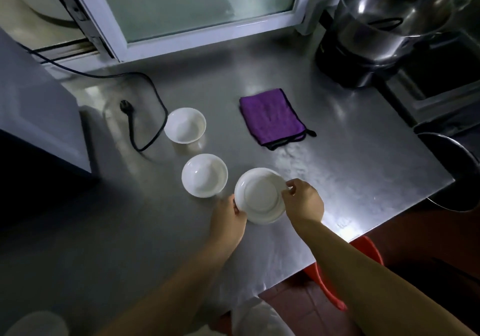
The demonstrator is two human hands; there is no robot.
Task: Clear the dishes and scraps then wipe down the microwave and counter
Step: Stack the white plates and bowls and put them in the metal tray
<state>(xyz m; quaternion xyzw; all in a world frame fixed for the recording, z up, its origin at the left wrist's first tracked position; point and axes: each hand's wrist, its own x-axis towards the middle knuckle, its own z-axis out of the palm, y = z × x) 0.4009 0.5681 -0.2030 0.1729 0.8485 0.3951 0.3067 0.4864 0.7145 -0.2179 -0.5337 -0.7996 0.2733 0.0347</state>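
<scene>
Gripping the white plate (261,196) by its opposite edges, I have my left hand (228,219) pinched on the near-left rim and my right hand (304,200) pinched on the right rim, fingers closed on the edge; the plate is tilted over the steel counter (350,159) near its front edge. Just left of it sits a white bowl (204,175), and a second white bowl (185,125) stands farther back, beside a black power cord (155,97) with its plug lying loose. A folded purple cloth (272,116) lies behind the plate. The microwave (39,117) stands at the far left, a steel pot (384,21) at the back right.
</scene>
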